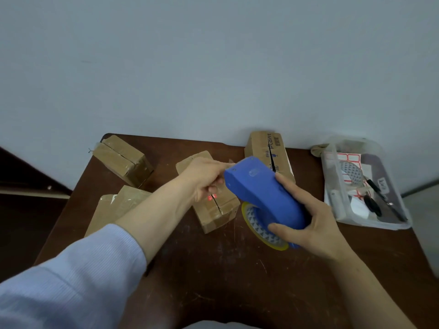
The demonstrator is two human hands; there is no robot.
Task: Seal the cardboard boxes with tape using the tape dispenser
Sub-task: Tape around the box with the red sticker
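A blue tape dispenser (263, 193) with a yellow-rimmed tape roll (259, 229) is held above the table in my right hand (306, 219), which wraps its rear end. My left hand (204, 179) pinches at the dispenser's front tip, over a small cardboard box (218, 210) whose top seam shows a red mark. A taller box (270, 153) with a dark open seam stands behind the dispenser. Two taped boxes lie at the left: one at the back (123, 160), one nearer (116, 207).
The dark brown table (213, 269) stands against a pale wall. At its right end a clear plastic tray (363, 186) holds label sheets, pens and scissors. A dark ledge runs along the left beyond the table edge.
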